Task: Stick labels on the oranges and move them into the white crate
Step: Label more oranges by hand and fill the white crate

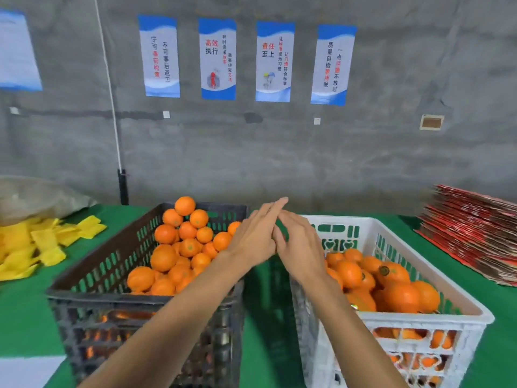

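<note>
A dark crate point(92, 281) on the left is heaped with unlabelled oranges point(187, 242). To its right a white crate point(419, 320) holds several oranges point(400, 295), one of which shows a round label point(384, 271). Both hands are raised together over the gap between the crates. My left hand point(256, 236) has its fingers stretched out straight, pointing up and right. My right hand point(299, 245) lies against it with its fingers touching the left hand's fingers. Neither hand carries an orange. Whether a label sits between the fingertips is hidden.
Green cloth point(28, 309) covers the table. Yellow foam pads point(42, 245) lie at the left beside a grey sack point(36, 194). A stack of flat red cartons point(475, 233) sits at the right. A concrete wall with posters point(274, 61) stands close behind.
</note>
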Available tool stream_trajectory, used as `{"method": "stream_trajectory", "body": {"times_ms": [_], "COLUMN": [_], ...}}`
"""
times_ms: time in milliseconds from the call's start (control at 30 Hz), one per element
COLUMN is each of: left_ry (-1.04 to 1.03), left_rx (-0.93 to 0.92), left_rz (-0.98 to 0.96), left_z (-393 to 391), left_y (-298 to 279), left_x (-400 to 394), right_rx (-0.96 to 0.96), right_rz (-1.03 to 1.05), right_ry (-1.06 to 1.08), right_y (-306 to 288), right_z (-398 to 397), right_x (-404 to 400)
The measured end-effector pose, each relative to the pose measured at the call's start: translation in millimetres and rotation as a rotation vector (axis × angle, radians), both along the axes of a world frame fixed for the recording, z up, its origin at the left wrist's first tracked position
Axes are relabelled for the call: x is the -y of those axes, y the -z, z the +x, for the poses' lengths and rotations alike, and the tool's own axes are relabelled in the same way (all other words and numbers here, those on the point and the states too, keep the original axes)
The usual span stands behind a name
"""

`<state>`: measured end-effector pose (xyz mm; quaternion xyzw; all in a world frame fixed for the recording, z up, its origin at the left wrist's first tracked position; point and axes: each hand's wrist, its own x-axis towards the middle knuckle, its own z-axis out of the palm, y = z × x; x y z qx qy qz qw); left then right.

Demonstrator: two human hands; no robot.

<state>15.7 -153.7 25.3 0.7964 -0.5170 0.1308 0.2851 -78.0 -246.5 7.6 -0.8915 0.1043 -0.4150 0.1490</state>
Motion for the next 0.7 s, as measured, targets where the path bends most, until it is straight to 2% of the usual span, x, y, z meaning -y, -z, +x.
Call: {"method": "stream_trajectory", "body": {"times_ms": [100,233,367,433,500,567,700], "left_ry": [-0.129,-0.224,-0.433,-0.556,-0.589,-0.612,-0.671], "left_rx": [-0.033,-0.043,-0.263,-0.353,-0.463,-0.489,-0.260], "left_rz": [0.072,0.333,0.816,1.015,1.041,1.046,1.082], "left_z": [53.2,125.6,184.5,203.7,216.0,221.6,219.9], "left_y": [5.9,20.5,37.5,45.7,53.3,61.7,68.2], "left_x": [-48.9,-106.4,-152.6,-167.5,-172.9,-171.0,-164.0], "right_rx": [-0.149,-0.445,-0.891,-1.027,-1.059,-1.088,-1.116], "right_rz": [0.000,0.044,0.062,0.079,0.054,0.079,0.153], "right_ry": [-0.094,-0.225,-0.370,-0.379,-0.344,-0.322,-0.350], "right_y": [0.2,12.4,22.3,22.4,24.8,29.2,35.1], "right_z": [60.6,128.1,173.3,183.6,189.2,191.2,190.2], "right_x": [-33.6,-67.5,-76.4,-73.6,-68.6,-65.1,-67.8]}}
